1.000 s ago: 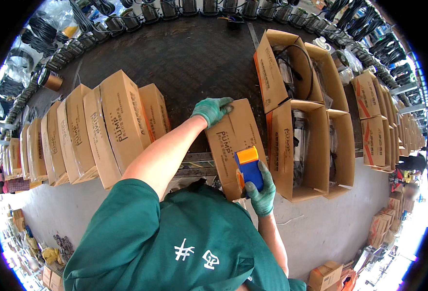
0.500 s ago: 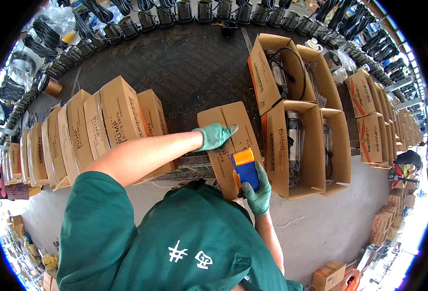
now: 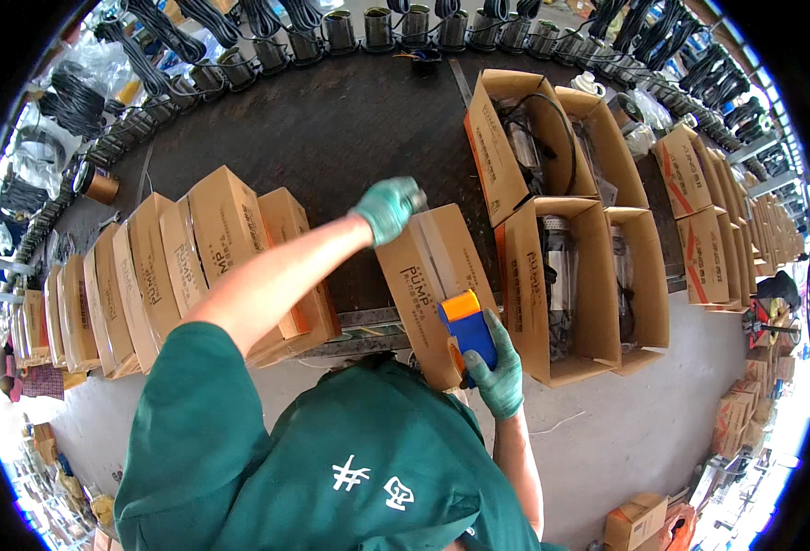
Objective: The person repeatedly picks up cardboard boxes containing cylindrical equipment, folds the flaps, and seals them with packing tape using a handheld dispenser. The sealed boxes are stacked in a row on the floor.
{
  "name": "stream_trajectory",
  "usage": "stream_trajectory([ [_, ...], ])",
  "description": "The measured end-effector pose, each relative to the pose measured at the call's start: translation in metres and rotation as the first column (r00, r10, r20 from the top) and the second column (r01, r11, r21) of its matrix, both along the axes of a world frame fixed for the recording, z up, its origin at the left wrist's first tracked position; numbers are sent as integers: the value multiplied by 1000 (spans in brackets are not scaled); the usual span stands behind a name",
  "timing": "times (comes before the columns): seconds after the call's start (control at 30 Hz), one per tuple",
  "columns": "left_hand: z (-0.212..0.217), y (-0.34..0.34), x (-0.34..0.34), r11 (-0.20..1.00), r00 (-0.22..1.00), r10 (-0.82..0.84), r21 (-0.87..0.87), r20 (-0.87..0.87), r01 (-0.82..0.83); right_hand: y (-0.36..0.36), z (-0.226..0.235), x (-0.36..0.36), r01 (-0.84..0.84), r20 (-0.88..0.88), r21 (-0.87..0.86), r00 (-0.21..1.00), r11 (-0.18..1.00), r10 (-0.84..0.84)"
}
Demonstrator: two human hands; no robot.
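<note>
A closed brown carton (image 3: pixel 428 275) lies in front of me on the dark bench, its near end jutting past the bench edge. A shiny strip of clear tape (image 3: pixel 432 246) runs along its top seam. My right hand (image 3: pixel 499 372), in a green glove, grips a blue tape dispenser (image 3: pixel 472 342) with an orange roller against the carton's near part. My left hand (image 3: pixel 388 209), also gloved in green, is at the carton's far left corner with its fingers curled together. Whatever those fingers may hold is hidden.
Closed cartons (image 3: pixel 148 275) stand in a row at left. Open cartons (image 3: pixel 565 275) holding metal pumps stand close at right, with more cartons (image 3: pixel 685 184) beyond. Metal cylinders with coiled black cables (image 3: pixel 339 32) line the bench's far edge. A box (image 3: pixel 634 522) is on the floor.
My left hand has moved from the carton's middle to its far left corner, and the clear strip along the seam now shows. The dispenser and right hand have shifted slightly nearer me.
</note>
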State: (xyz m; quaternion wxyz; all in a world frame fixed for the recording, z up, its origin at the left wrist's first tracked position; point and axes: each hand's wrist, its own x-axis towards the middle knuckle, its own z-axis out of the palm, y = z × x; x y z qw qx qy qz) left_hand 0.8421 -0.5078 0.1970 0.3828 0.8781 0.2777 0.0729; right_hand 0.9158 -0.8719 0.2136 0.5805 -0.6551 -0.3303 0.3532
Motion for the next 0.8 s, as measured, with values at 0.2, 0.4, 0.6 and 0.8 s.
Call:
stream_trajectory([
  [0.2, -53, 45, 18, 942, 986, 71, -315, -149, -115, 15, 13, 2, 0, -13, -106, 1000, 994, -1],
  [0.4, -86, 54, 25, 972, 881, -234, -118, -412, 204, 24, 21, 3, -38, -40, -194, 999, 980, 31],
  [0.6, -116, 79, 35, 969, 743, -244, -133, -623, 207, -11, 46, 8, -43, -50, -340, 998, 939, 28],
  [0.8, 3, 5, 59, 799, 905, -183, 478, -385, 365, -174, 86, -14, -4, -156, -673, 978, 740, -136],
])
